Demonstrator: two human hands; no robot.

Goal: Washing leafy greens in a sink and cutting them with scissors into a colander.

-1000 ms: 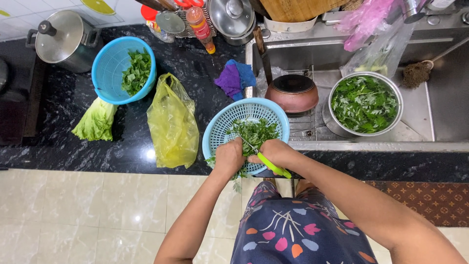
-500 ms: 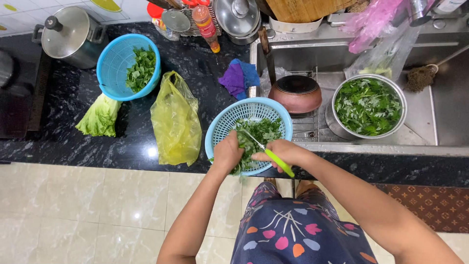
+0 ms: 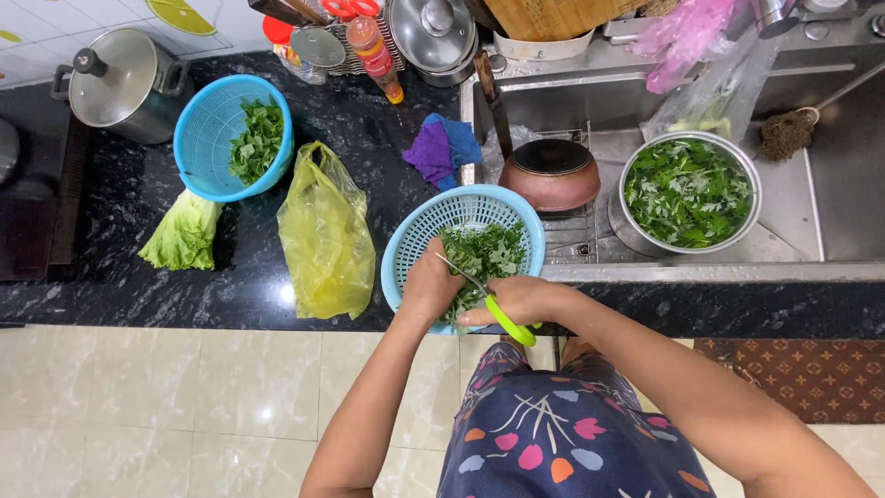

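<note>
Stood at the front edge of the black counter (image 3: 111, 295): a light blue colander (image 3: 466, 214), half full of leafy greens (image 3: 484, 254); left hand (image 3: 429, 281) reached over its near rim, fingers closed on a bunch of those greens; right hand (image 3: 516, 300) just right of the left, fingers wrapped round green-handled scissors (image 3: 489, 304), blades angled into the bunch; left of the colander, a yellow plastic bag (image 3: 324, 235); right of it, in the sink, a steel bowl (image 3: 636, 231) of greens.
</note>
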